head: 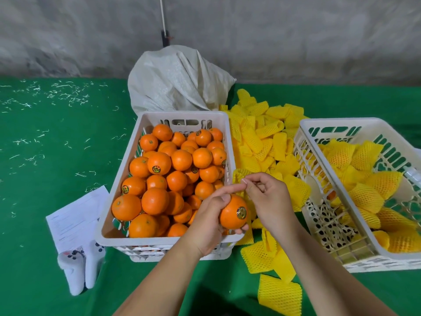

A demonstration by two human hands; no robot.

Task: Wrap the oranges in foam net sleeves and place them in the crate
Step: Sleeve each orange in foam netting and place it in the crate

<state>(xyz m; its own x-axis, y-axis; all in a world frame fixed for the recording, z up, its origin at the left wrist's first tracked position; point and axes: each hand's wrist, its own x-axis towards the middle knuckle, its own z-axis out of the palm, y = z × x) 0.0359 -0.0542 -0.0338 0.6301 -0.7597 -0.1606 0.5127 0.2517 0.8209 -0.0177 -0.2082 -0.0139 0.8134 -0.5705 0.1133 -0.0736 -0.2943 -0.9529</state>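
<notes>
Gripping 1 stickered orange (232, 212), the left hand (211, 221) holds it just above the near right corner of the left crate (118, 179), thumb over the top, fingers curled underneath. Right hand (266, 197) sits just beside the orange, fingers curled, fingertips pinching the edge of 1 yellow foam net sleeve (239, 175). Left crate is full of bare oranges (173, 169), several with round stickers. Between the 2 crates lies a loose pile of sleeves (262, 137), spilling toward the near edge of the green table (45, 156). Right crate (323, 224) holds wrapped fruit (366, 197) in yellow netting. Behind the left crate: 1 white woven sack (177, 80). Left of it: paper sheet (75, 220) and white gloves (82, 267).
</notes>
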